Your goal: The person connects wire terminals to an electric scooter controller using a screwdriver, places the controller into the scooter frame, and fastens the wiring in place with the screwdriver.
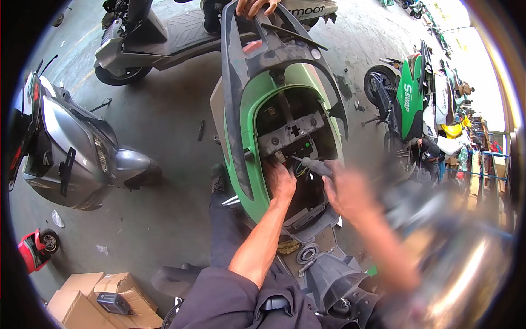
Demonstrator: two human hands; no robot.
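A green scooter body (239,164) stands before me with its under-seat compartment uncovered. My right hand (350,192) is closed round a grey-handled screwdriver (316,166), whose thin shaft points left into the compartment. My left hand (281,181) reaches down inside, beside a dark bracket (293,134) and some wiring. Its fingertips are partly hidden, so whether it grips anything there does not show. A dark grey trim frame (234,82) arches over the green body. At its top rests another person's hand (257,7).
A grey scooter (170,38) stands beyond, a silver one (82,142) at left, and a green one (412,98) at right. Cardboard boxes (76,299) lie at lower left. A person (430,151) is low down near the right-hand shelves. A large blurred shape fills the lower right.
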